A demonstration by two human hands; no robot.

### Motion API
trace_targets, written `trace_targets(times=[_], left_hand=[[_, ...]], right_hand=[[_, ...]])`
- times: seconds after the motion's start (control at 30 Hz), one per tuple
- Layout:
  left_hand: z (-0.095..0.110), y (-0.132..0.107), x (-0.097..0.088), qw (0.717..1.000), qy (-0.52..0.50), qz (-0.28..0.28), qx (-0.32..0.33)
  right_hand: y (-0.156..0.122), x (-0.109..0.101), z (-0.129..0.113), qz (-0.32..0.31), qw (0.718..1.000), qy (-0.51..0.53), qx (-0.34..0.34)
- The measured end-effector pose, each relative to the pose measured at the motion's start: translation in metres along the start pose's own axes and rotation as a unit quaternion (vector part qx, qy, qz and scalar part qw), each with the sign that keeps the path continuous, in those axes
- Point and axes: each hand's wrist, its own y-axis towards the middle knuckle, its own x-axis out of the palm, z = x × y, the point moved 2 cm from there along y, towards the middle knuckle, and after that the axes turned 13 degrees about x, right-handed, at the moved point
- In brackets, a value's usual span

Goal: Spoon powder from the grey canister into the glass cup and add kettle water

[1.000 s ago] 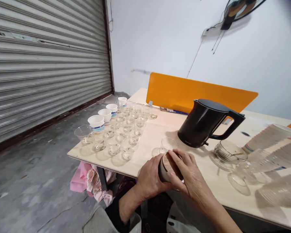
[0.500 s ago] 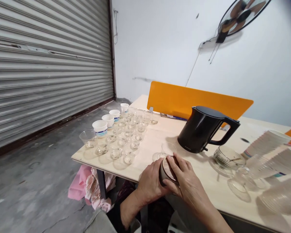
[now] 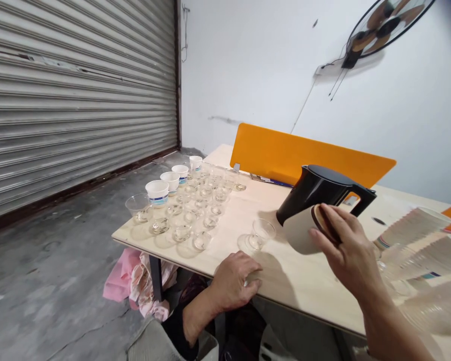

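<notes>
My right hand [image 3: 348, 243] is closed around the wooden-lidded end of a light-coloured canister [image 3: 302, 229], which is tilted and held above the table in front of the black kettle [image 3: 319, 188]. My left hand [image 3: 236, 281] rests at the table's front edge with loosely curved fingers, thumb apart, holding nothing visible. A single clear plastic cup [image 3: 263, 230] stands just beyond it. To the left, several clear cups [image 3: 181, 231] stand in rows, with white paper cups [image 3: 157, 192] along their far-left side.
Stacks of paper cups [image 3: 413, 230] and clear plastic cups [image 3: 432, 311] lie at the right side of the table. An orange divider panel [image 3: 304, 153] runs along the back. Pink cloth [image 3: 122, 275] lies beneath the left table corner.
The canister has moved from between both hands at the front edge to the right, tipped over in my right hand. My left hand has let go of it and stays near the edge.
</notes>
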Motion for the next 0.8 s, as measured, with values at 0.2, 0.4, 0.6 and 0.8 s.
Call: trace_targets(times=[0.2,0.4,0.6,0.8], left_hand=[[-0.003,-0.001,0.002,1.000,0.011,-0.007,0.016],[-0.004,-0.001,0.004,1.000,0.010,-0.005,0.010],[-0.006,0.000,0.006,1.000,0.000,0.003,0.020],[-0.007,-0.002,0.009,1.000,0.007,0.005,0.021]], right_hand=[[0.055,0.064,0.007,0.008,1.000,-0.004,0.020],[0.077,0.140,0.024,-0.079,0.997,0.000,0.027],[0.079,0.186,0.046,-0.154,0.988,0.029,0.004],[0.084,0.194,0.056,-0.209,0.977,0.042,-0.010]])
